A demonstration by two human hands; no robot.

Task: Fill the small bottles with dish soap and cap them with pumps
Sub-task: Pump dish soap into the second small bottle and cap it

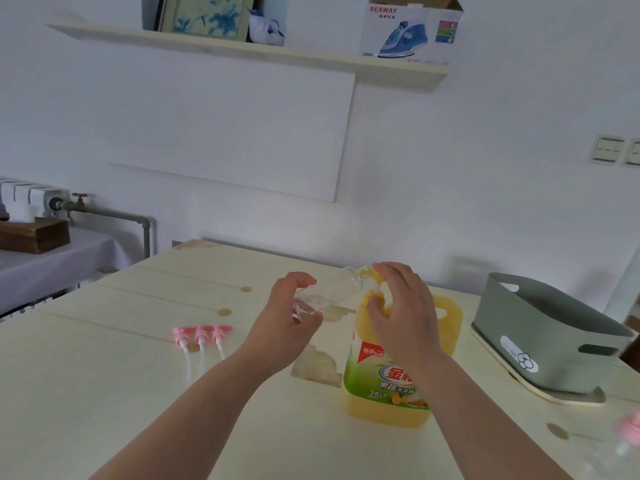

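Closest, low and right of the right forearm: a blurred clear capped bottle (627,432) with a pink top, detail unclear. Both bare forearms reach forward over the pale wooden table (121,403). The big yellow dish soap jug (388,379) stands upright on the table directly under the right hand, green and red label facing the camera, handle on its far right side. The right hand (398,317) sits on top of the jug, fingers curled over the yellow pump head (374,273), thumb down at the jug neck, so it grasps the pump. The left hand (291,317), just left of the right hand, grasps the small bottle (329,293) by its base, thumb and fingers wrapped round it. The small bottle is clear, lifted off the table and tilted, open mouth up and right, at the pump spout; cannot tell if they touch or if soap is inside. Three pink pumps (202,336) lie side by side on the table left of the left hand, white tubes pointing toward the camera. A grey basket (540,327) rests on the table well right of the right hand. Beyond the hands: white wall, a shelf (242,51) with an iron box (412,32)
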